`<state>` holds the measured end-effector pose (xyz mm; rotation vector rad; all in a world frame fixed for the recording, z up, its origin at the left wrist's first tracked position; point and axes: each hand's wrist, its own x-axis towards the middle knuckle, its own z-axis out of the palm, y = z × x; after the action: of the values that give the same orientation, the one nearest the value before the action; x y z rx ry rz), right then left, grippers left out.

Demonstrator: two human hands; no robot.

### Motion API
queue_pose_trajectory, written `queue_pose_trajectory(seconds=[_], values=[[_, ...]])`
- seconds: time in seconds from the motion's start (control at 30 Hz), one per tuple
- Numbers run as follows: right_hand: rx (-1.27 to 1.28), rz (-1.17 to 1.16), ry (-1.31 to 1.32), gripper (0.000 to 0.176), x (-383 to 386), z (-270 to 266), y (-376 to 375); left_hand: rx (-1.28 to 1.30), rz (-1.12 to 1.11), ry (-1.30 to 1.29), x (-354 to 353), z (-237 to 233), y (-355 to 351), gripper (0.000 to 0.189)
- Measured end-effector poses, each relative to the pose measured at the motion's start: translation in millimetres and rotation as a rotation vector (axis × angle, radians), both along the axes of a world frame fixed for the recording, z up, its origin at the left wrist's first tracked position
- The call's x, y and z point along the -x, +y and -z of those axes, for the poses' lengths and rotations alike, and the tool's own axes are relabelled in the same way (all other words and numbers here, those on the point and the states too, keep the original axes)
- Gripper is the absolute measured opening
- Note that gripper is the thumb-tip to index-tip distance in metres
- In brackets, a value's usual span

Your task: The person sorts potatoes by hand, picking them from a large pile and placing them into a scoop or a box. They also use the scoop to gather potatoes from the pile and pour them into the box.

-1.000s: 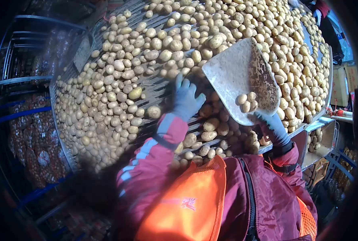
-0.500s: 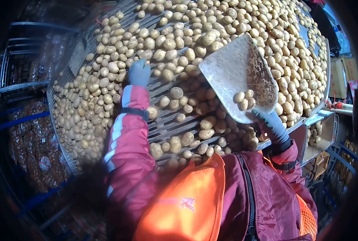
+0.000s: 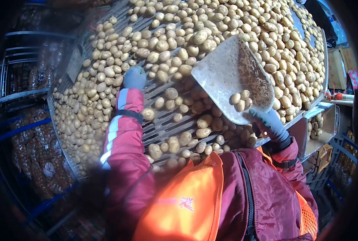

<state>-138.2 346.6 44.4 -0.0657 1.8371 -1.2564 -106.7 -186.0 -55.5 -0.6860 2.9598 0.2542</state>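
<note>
My right hand, in a grey glove, is closed on the near end of a worn metal scoop. A few potatoes lie in the scoop near that hand. The scoop's wide edge points away over a heap of potatoes. My left hand, also gloved, is down among potatoes on the slatted rack, its rounded back facing up. Its fingers are tucked out of sight, so I cannot see whether it holds a potato. Loose potatoes lie on the slats between my arms.
Smaller potatoes are piled along the left side, behind a metal rim. Bagged potatoes stand beyond blue bars at left. At right are a box compartment with potatoes and a cardboard carton.
My left hand has shifted a little left and nearer to me. The scoop and my right hand appear slightly further left, partly because the whole view has shifted. Its potatoes stay inside.
</note>
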Motion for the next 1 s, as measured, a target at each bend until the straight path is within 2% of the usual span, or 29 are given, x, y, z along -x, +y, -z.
queue_pose_trajectory(seconds=[0.07,0.1,0.13,0.2,0.27,0.37,0.43,0.47,0.53,0.63,0.67,0.7,0.77,0.8,0.9,0.97,1.0], values=[[-0.003,0.020,-0.032,0.034,-1.5,1.0,-0.5,-0.038,-0.008,0.046,-5.2,-9.5,9.6,0.024],[-0.003,0.020,-0.031,0.034,-2.1,2.1,-0.2,-0.082,-0.014,0.091,-6.0,-13.2,15.6,0.029],[-0.003,0.032,-0.037,0.035,-2.7,4.0,0.7,-0.114,-0.030,0.182,-4.3,-15.5,23.7,0.042],[-0.004,0.045,-0.044,0.035,-4.5,8.4,2.7,-0.185,0.019,0.220,0.0,-3.2,21.4,0.048],[0.109,0.188,-0.164,0.036,-5.9,14.1,4.3,-0.256,0.072,0.260,5.0,7.8,16.0,0.053],[0.144,0.224,-0.181,0.039,-9.1,18.4,5.4,-0.392,0.087,0.211,5.0,8.8,10.1,0.058],[0.177,0.196,-0.127,0.037,-9.5,14.3,0.0,-0.174,0.226,0.055,-3.5,2.5,11.9,0.066],[0.208,0.164,-0.070,0.036,-9.3,11.1,-2.4,-0.173,0.225,0.052,-2.9,-6.0,17.6,0.066],[0.150,0.132,-0.059,0.035,-8.1,6.6,-3.7,-0.282,0.071,-0.048,-1.3,-22.6,33.4,0.071],[0.071,0.107,-0.059,0.033,-5.5,11.1,-0.3,-0.313,-0.039,-0.065,8.9,-19.5,33.4,0.069],[0.048,0.108,-0.085,0.033,-5.9,12.7,2.0,-0.323,0.009,0.141,4.9,9.0,19.6,0.058],[0.045,0.103,-0.084,0.033,-4.9,6.8,0.0,-0.326,0.005,0.142,9.6,7.7,20.4,0.058],[-0.072,0.052,-0.087,0.034,-2.2,-7.7,-9.8,-0.326,0.008,0.059,15.1,5.6,19.6,0.045],[-0.070,0.047,-0.085,0.034,-3.4,-6.1,-10.8,-0.280,-0.053,0.095,15.6,8.2,24.7,0.038],[0.053,0.123,-0.116,0.034,-4.7,-3.5,-9.0,-0.412,-0.029,0.185,10.1,9.5,21.3,0.035],[0.036,0.087,-0.137,0.033,-6.0,-4.8,-11.7,-0.397,-0.028,0.196,2.6,8.3,20.9,0.034],[0.106,0.092,-0.213,0.034,-6.2,-1.1,-7.2,-0.376,-0.078,0.194,-3.5,5.2,22.2,0.035]])
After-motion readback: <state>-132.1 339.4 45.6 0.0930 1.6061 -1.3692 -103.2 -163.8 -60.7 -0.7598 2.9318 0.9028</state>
